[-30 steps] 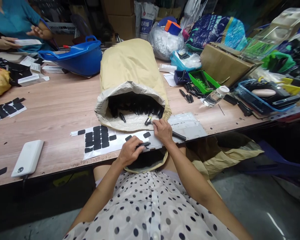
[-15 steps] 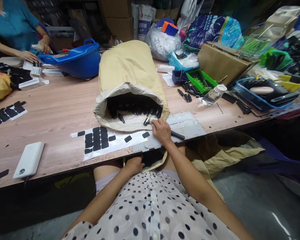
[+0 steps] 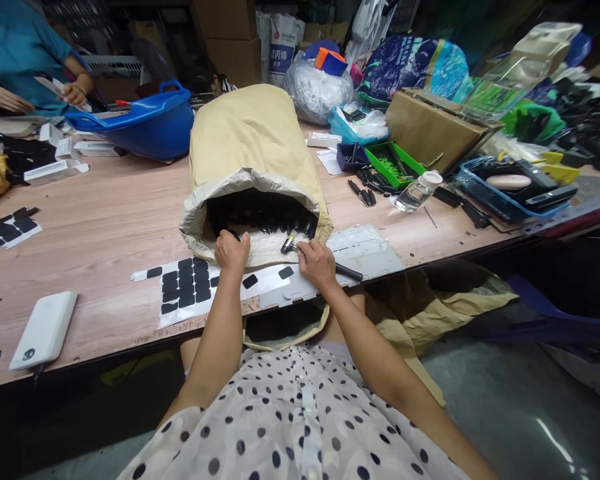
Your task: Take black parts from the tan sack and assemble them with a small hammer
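A tan sack [image 3: 245, 133] lies on the table with its mouth towards me, and many black parts [image 3: 260, 212] fill the dark inside. At the left of the mouth, my left hand [image 3: 233, 251] is closed on a small black pointed part [image 3: 237, 235], mostly hidden by the fingers. My right hand [image 3: 317, 263] grips a small hammer [image 3: 350, 272]. The hammer's head, black with a yellowish end, rests over the sack's pale inner lip [image 3: 275, 248]. Below the left hand lies a white sheet [image 3: 173, 317] bearing rounded black stickers [image 3: 186, 283].
A second open sack [image 3: 285, 327] hangs below the table edge at my lap. Left are a white power bank [image 3: 45, 330] and blue basin [image 3: 145, 127]; a person [image 3: 25, 60] works behind. Right stand a green tray [image 3: 395, 163], clear bottle [image 3: 416, 193] and cardboard box [image 3: 430, 130].
My left hand has risen from the lap sack to the mouth of the sack on the table and closed on a black part there. My right hand still holds the hammer. The view has shifted slightly.
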Demonstrator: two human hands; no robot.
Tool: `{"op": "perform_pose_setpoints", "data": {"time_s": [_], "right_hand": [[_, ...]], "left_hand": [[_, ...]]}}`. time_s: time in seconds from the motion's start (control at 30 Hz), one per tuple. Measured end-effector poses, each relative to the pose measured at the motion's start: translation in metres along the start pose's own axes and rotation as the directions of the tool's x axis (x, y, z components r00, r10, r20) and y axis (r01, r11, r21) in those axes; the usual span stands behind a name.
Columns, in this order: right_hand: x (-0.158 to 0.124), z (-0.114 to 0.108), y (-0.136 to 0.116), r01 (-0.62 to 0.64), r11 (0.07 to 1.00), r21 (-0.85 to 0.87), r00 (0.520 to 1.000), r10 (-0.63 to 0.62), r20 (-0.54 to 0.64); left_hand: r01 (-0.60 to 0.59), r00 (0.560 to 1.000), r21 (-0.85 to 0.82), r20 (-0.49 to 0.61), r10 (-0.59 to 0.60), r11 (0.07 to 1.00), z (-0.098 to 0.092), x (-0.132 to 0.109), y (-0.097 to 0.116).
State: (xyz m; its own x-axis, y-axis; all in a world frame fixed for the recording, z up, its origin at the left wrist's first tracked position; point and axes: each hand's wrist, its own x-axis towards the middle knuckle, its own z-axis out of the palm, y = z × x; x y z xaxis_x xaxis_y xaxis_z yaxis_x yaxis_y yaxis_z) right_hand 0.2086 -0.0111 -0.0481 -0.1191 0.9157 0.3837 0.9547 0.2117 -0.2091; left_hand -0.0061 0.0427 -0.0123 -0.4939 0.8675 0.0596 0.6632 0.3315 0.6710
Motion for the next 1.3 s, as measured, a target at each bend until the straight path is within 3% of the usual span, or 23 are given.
{"op": "perform_pose_setpoints", "data": {"time_s": [0.1,0.2,0.27,0.33,0.4,0.47,0.53,0.6,0.73,0.93,1.13,1.3], "right_hand": [[0.0,-0.001,-0.001,-0.001,1.0,-0.003,1.0,0.001,0.005],[0.0,-0.001,-0.001,0.0,1.0,0.007,1.0,0.0,0.011],[0.0,-0.001,0.0,0.003,1.0,0.01,1.0,-0.003,0.014],[0.0,0.001,0.001,0.012,1.0,0.006,1.0,-0.012,0.005],[0.0,0.002,0.002,0.02,1.0,0.0,1.0,-0.02,-0.01],[-0.001,0.003,0.002,0.023,1.0,-0.002,1.0,-0.023,-0.022],[-0.001,0.004,0.002,0.022,1.0,-0.001,0.999,-0.022,-0.025],[-0.001,0.003,0.003,0.02,1.0,0.005,1.0,-0.02,-0.021],[0.003,-0.001,0.004,-0.007,0.999,0.034,1.0,0.006,0.009],[-0.007,-0.019,-0.006,-0.016,0.98,0.2,1.0,0.02,-0.016],[-0.037,-0.033,-0.033,0.026,0.852,0.524,1.0,-0.028,-0.005],[-0.045,-0.041,-0.048,0.082,0.803,0.59,0.997,-0.061,-0.055]], "left_hand": [[0.108,0.991,0.104,0.063,-0.115,0.989,0.001,0.009,-0.002],[0.097,0.986,0.209,0.115,-0.123,0.973,-0.004,0.005,0.003],[0.005,0.991,0.216,0.132,-0.035,0.976,-0.009,-0.005,0.007],[-0.152,0.98,0.149,0.149,0.13,0.977,-0.014,-0.02,0.006],[-0.331,0.928,0.035,0.19,0.319,0.943,-0.019,-0.039,0.0],[-0.48,0.842,-0.075,0.24,0.483,0.874,-0.023,-0.057,-0.013],[-0.566,0.768,-0.138,0.271,0.581,0.813,-0.025,-0.071,-0.028],[-0.587,0.74,-0.164,0.288,0.608,0.792,-0.026,-0.079,-0.044],[-0.539,0.756,-0.204,0.31,0.577,0.817,-0.023,-0.081,-0.059],[-0.489,0.772,-0.247,0.324,0.547,0.837,-0.019,-0.078,-0.058],[-0.479,0.791,-0.266,0.284,0.543,0.837,-0.017,-0.08,-0.06],[-0.473,0.788,-0.31,0.27,0.553,0.825,-0.015,-0.079,-0.062]]}}
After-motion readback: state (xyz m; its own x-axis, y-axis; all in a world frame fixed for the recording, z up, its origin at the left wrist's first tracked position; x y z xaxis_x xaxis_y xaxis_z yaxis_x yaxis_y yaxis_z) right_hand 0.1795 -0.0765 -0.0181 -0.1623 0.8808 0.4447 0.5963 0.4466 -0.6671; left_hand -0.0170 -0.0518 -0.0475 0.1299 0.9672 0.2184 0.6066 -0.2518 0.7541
